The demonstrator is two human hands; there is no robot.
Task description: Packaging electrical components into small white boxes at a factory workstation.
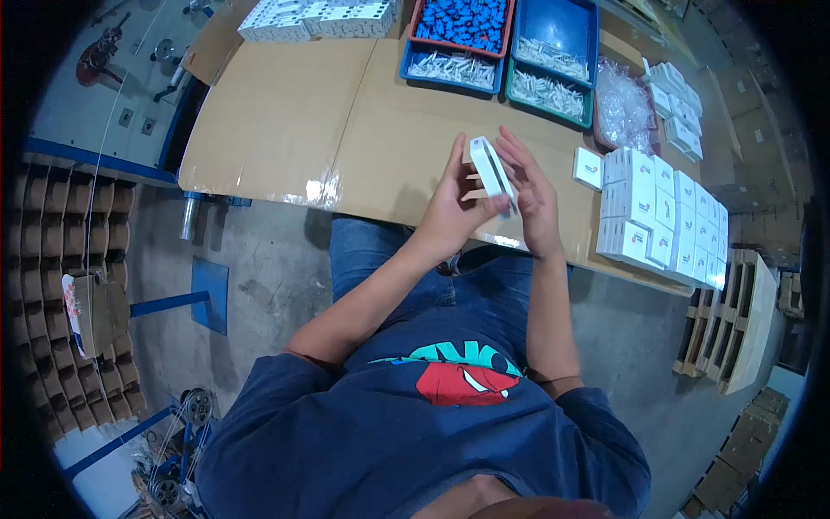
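Note:
Above the front edge of the table I hold up a small white carton [491,166], tilted, with a dark slit along its side. My left hand [451,206] grips it from the left, thumb across its lower end and fingers spread behind. Pale flap-like edges show between those fingers. On the other side my right hand [538,206] cups the carton, its long fingers lying against the edge; part of that contact is hidden. A single white carton [588,168] lies to the right, beside a stacked block of similar cartons [640,206].
At the back stand a red tray of blue pieces [458,24], a blue tray [450,69] and a green tray [549,97] of small white pieces. Clear plastic bags [624,104] fill another tray. White packs [318,19] sit far left on the cardboard-covered table [277,121].

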